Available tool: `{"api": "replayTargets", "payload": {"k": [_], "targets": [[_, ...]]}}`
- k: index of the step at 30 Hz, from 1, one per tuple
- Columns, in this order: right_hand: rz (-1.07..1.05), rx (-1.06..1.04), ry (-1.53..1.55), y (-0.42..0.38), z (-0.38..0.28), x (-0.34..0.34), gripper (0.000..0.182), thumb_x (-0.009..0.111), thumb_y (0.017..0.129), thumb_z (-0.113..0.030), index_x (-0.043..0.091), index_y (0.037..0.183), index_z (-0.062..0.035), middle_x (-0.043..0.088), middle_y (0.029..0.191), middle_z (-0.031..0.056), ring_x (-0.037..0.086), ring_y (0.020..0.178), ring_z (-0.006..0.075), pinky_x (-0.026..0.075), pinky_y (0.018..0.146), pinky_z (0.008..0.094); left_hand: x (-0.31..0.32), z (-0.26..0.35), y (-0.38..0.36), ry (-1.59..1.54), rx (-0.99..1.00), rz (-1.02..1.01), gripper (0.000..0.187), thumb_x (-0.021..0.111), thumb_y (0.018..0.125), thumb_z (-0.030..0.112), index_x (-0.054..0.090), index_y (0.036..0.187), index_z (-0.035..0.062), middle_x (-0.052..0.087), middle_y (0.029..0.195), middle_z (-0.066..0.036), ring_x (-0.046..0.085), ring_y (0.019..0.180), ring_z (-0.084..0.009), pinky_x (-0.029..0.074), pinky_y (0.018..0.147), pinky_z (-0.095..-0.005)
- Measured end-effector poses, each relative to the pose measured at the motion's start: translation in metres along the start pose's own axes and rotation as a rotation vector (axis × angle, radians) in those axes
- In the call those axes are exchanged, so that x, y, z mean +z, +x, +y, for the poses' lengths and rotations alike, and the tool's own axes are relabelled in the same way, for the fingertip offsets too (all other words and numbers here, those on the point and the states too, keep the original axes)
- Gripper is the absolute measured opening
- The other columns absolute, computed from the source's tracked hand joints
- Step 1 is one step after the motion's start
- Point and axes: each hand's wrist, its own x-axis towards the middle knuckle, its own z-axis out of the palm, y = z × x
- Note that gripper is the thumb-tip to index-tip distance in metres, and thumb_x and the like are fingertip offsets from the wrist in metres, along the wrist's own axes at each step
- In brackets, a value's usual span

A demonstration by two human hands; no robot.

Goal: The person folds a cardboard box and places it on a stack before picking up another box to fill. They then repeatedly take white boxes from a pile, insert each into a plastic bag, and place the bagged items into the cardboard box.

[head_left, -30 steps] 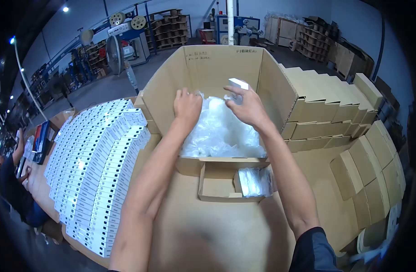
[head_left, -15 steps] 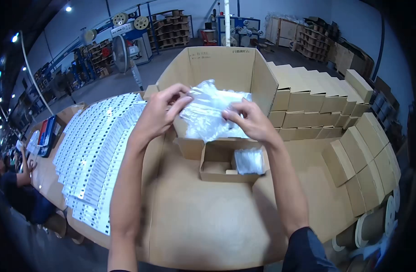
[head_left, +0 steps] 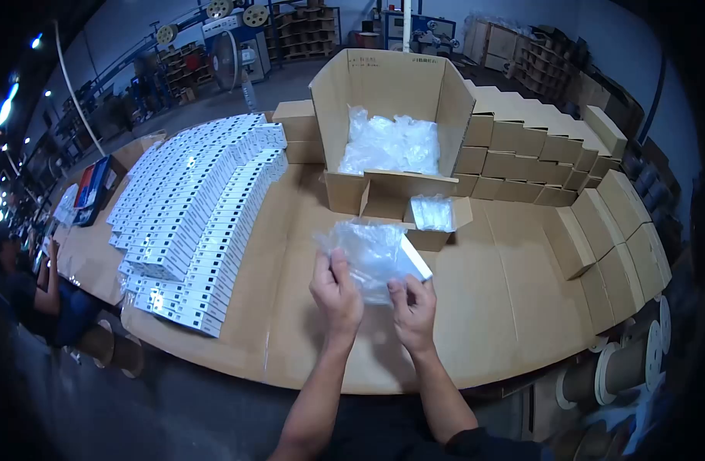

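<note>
Along the near edge, dark floor [head_left: 160,403] shows below a tan, cardboard-like table [head_left: 514,330], its rim curved by the lens. Flat top, long crease lines running near to far. Reels [head_left: 629,365] below the right edge.

Over the near-middle of the table: both hands on a clear plastic bag [head_left: 364,257]. Left hand [head_left: 337,296] pinches its left side, thumb against fingers. Right hand [head_left: 414,311] pinches at the lower right, thumb up, by a slim white box [head_left: 416,257]. Bag is thin, crinkled, shiny, see-through in patches. Box face plain white, tilted; can't tell if it's inside the bag or behind it.

Just beyond: small open carton [head_left: 385,207], plastic-wrapped pack [head_left: 432,213] at its right end. Left of that, long stepped rows of white boxes [head_left: 183,207] with dark square marks. Right, stacked brown cartons [head_left: 621,238], more in stepped rows [head_left: 514,142] farther back.

Behind the small carton: large open carton [head_left: 395,84], heap of clear plastic [head_left: 391,146] inside. Far left of the table, a co-worker [head_left: 29,284] sits by a blue tray [head_left: 91,190].

Room's dim, bluish: standing fan [head_left: 226,61], white pole [head_left: 406,27], blue machine [head_left: 425,32] toward the far wall.
</note>
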Motion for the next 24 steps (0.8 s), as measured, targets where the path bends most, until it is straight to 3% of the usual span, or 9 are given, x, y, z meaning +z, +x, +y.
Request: {"api": "replayTargets", "payload": {"k": [3, 4, 7, 8, 11, 12, 14, 17, 24], "targets": [[-0.040, -0.052, 0.058, -0.026, -0.003, -0.015, 0.037, 0.069, 0.102, -0.025, 0.057, 0.077, -0.0006, 0.045, 0.096, 0.0031, 0.040, 0.077, 0.0089, 0.036, 0.064, 0.0273, -0.019, -0.006, -0.021, -0.070, -0.013, -0.024, 0.029, 0.049, 0.110, 0.022, 0.052, 0.089, 0.0034, 0.047, 0.075, 0.000, 0.042, 0.068, -0.0091, 0.038, 0.060, -0.0289], [-0.085, 0.087, 0.131, -0.034, -0.004, -0.020, 0.033, 0.070, 0.101, -0.027, 0.064, 0.081, -0.0013, 0.048, 0.098, 0.0028, 0.045, 0.082, 0.0111, 0.040, 0.071, 0.0273, -0.021, -0.011, -0.027, -0.101, 0.042, -0.009, 0.030, 0.048, 0.111, 0.026, 0.052, 0.091, 0.0041, 0.046, 0.077, 0.001, 0.041, 0.068, -0.0088, 0.037, 0.060, -0.0273], [-0.182, 0.197, 0.328, -0.035, -0.013, -0.031, 0.027, 0.076, 0.097, -0.026, 0.071, 0.089, 0.0001, 0.051, 0.105, 0.0059, 0.047, 0.082, 0.0118, 0.042, 0.069, 0.0270, -0.040, -0.019, -0.049, -0.150, 0.000, -0.131, 0.031, 0.049, 0.110, 0.031, 0.051, 0.096, 0.0040, 0.046, 0.078, 0.002, 0.041, 0.069, -0.0084, 0.037, 0.061, -0.0265], [-0.202, 0.233, 0.360, -0.035, -0.010, -0.029, 0.027, 0.075, 0.097, -0.029, 0.076, 0.102, -0.0023, 0.054, 0.106, 0.0038, 0.050, 0.087, 0.0104, 0.043, 0.074, 0.0254, -0.051, -0.028, -0.056, -0.214, -0.132, -0.252, 0.041, 0.059, 0.105, 0.043, 0.054, 0.108, 0.0020, 0.056, 0.088, 0.000, 0.052, 0.078, -0.0100, 0.045, 0.070, -0.0262], [-0.221, 0.336, 0.245, -0.037, 0.001, -0.030, 0.028, 0.073, 0.098, -0.028, 0.076, 0.106, -0.0010, 0.059, 0.096, 0.0019, 0.051, 0.091, 0.0092, 0.043, 0.078, 0.0253, -0.044, -0.014, -0.066, -0.338, -0.099, -0.198, 0.060, 0.078, 0.092, 0.046, 0.054, 0.123, 0.0002, 0.064, 0.104, -0.005, 0.062, 0.095, -0.0140, 0.052, 0.084, -0.0286], [-0.152, 0.230, 0.271, -0.037, -0.001, -0.026, 0.026, 0.073, 0.099, -0.025, 0.075, 0.107, 0.0004, 0.063, 0.088, 0.0000, 0.050, 0.088, 0.0066, 0.043, 0.074, 0.0237, -0.046, -0.015, -0.068, -0.395, -0.121, -0.232, 0.066, 0.083, 0.087, 0.044, 0.054, 0.126, -0.0001, 0.064, 0.109, -0.006, 0.063, 0.100, -0.0152, 0.052, 0.088, -0.0298], [-0.086, 0.354, 0.423, -0.040, -0.009, -0.027, 0.024, 0.073, 0.099, -0.023, 0.075, 0.106, 0.0003, 0.065, 0.087, -0.0008, 0.050, 0.083, 0.0055, 0.042, 0.071, 0.0222, -0.053, -0.018, -0.074, -0.506, -0.169, -0.290, 0.080, 0.092, 0.076, 0.040, 0.052, 0.132, -0.0006, 0.064, 0.120, -0.009, 0.064, 0.110, -0.0177, 0.053, 0.096, -0.0322], [-0.050, 0.396, 0.541, -0.046, -0.009, -0.024, 0.020, 0.073, 0.099, -0.020, 0.075, 0.107, -0.0010, 0.064, 0.085, -0.0043, 0.049, 0.073, 0.0028, 0.040, 0.066, 0.0193, -0.066, -0.025, -0.078, -0.468, -0.296, -0.360, 0.081, 0.097, 0.070, 0.027, 0.053, 0.132, -0.0006, 0.064, 0.120, -0.008, 0.063, 0.111, -0.0174, 0.053, 0.096, -0.0326], [-0.083, 0.507, 0.679, -0.051, 0.004, -0.041, 0.028, 0.080, 0.092, -0.015, 0.072, 0.115, -0.0015, 0.063, 0.092, -0.0019, 0.052, 0.073, 0.0037, 0.042, 0.062, 0.0211, -0.077, -0.043, -0.083, -0.381, -0.264, -0.411, 0.080, 0.098, 0.068, 0.021, 0.053, 0.131, -0.0003, 0.065, 0.120, -0.008, 0.064, 0.111, -0.0169, 0.054, 0.096, -0.0322]]}}
